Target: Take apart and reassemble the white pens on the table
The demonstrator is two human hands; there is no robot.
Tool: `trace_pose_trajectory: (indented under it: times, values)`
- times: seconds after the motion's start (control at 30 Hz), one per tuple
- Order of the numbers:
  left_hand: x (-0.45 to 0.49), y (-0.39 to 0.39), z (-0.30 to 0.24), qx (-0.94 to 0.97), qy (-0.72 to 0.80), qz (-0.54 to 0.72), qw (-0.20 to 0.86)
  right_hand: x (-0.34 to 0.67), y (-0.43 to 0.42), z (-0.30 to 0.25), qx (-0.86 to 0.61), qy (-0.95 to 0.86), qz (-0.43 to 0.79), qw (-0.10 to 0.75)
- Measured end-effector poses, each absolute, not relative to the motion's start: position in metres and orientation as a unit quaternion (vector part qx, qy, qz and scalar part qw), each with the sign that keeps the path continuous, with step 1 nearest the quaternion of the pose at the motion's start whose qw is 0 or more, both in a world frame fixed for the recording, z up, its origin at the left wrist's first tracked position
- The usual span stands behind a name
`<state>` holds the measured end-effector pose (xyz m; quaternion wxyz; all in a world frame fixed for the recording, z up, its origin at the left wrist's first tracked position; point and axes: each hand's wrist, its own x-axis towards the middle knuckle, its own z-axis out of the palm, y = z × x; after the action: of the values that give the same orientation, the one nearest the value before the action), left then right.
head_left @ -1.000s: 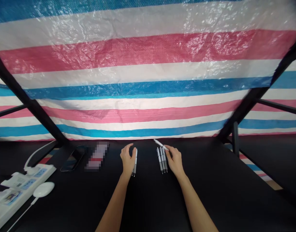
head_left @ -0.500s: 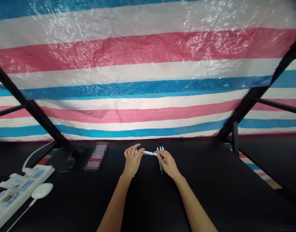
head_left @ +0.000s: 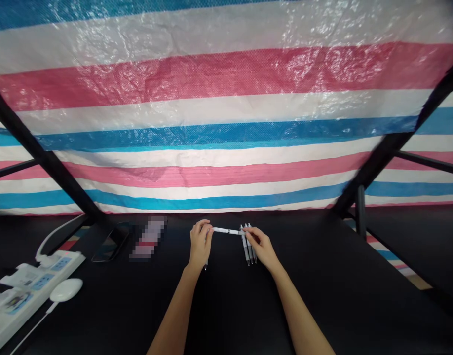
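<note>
A white pen [head_left: 227, 230] is held level between my two hands, above the black table. My left hand [head_left: 200, 248] pinches its left end with thumb and fingers. At the other end, the fingertips of my right hand [head_left: 262, 249] are closed on it. Several white and grey pens [head_left: 247, 250] lie side by side on the table, just under and beside my right fingers. Below my left hand pokes the dark tip of another pen [head_left: 206, 267], the rest of which the hand hides.
A white power strip [head_left: 37, 286] with plugs and a round white charger [head_left: 66, 290] on a cable are at the left. Near them lie a dark phone [head_left: 111, 245] and a pixelated flat item [head_left: 148, 239]. Black frame bars [head_left: 69, 180] and a striped sheet [head_left: 226, 175] stand behind.
My hands have drawn slightly apart, so more of the pen shows between them. The fingers of my left hand have closed in, and the row of pens is less covered by my right hand.
</note>
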<state>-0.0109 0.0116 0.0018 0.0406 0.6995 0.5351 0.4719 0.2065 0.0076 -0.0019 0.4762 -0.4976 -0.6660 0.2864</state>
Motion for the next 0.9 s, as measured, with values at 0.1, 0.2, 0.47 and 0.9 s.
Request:
trace_pose_trajectory:
  times: [0.1, 0.2, 0.47, 0.9]
  values:
    - [-0.009, 0.012, 0.003, 0.692, 0.517, 0.497, 0.078, 0.204, 0.009, -0.004, -0.487, -0.657, 0.315, 0.482]
    - [-0.007, 0.011, 0.007, 0.674, 0.517, 0.514, 0.119, 0.201, 0.010, -0.007, -0.493, -0.652, 0.325, 0.476]
    - [-0.008, 0.011, 0.010, 0.633, 0.537, 0.527, 0.182, 0.194, 0.004, -0.004, -0.485, -0.682, 0.258, 0.483]
    - [-0.007, 0.012, 0.006, 0.596, 0.548, 0.549, 0.208, 0.186, -0.002, -0.001, -0.461, -0.722, 0.195, 0.477]
